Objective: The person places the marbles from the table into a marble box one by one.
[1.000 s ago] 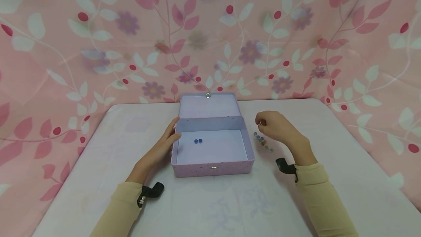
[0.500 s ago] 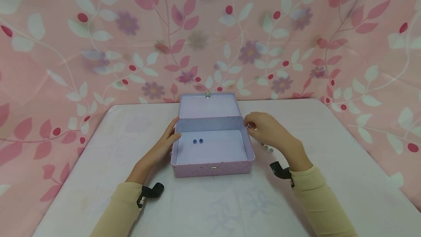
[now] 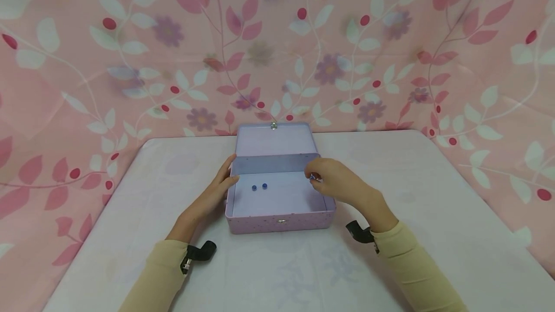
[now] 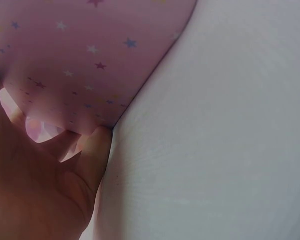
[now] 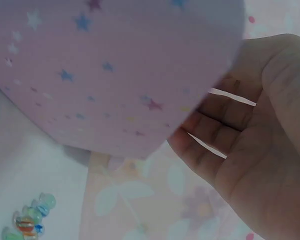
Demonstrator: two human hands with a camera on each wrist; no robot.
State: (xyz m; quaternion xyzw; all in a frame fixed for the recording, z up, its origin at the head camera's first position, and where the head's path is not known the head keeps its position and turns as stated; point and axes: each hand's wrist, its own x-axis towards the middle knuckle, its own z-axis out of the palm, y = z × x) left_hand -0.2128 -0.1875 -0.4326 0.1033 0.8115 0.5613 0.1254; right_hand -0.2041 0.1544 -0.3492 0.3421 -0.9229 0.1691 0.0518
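Note:
A lilac metal box (image 3: 279, 225) with small stars on its walls stands on the table, its lid (image 3: 277, 139) tipped back. Two blue marbles (image 3: 259, 187) lie inside on the left half of the floor. My left hand (image 3: 211, 195) rests against the box's left wall, thumb at the rim and fingers extended toward the back corner. Over the right part of the box, my right hand (image 3: 340, 183) pinches a blue marble (image 3: 313, 177), mostly hidden by the fingers. Several glass marbles (image 5: 30, 217) in green, orange and blue lie outside the box in the right wrist view.
A white cloth covers the table (image 3: 277, 273). Behind it hangs a pink flowered curtain (image 3: 277, 52). The box's right wall stands under my right wrist. In the head view, my right hand and arm hide the loose marbles.
My right hand has moved left from beside the loose marbles to over the box, carrying a blue marble. The two marbles inside have rolled slightly apart. My left hand has stayed put.

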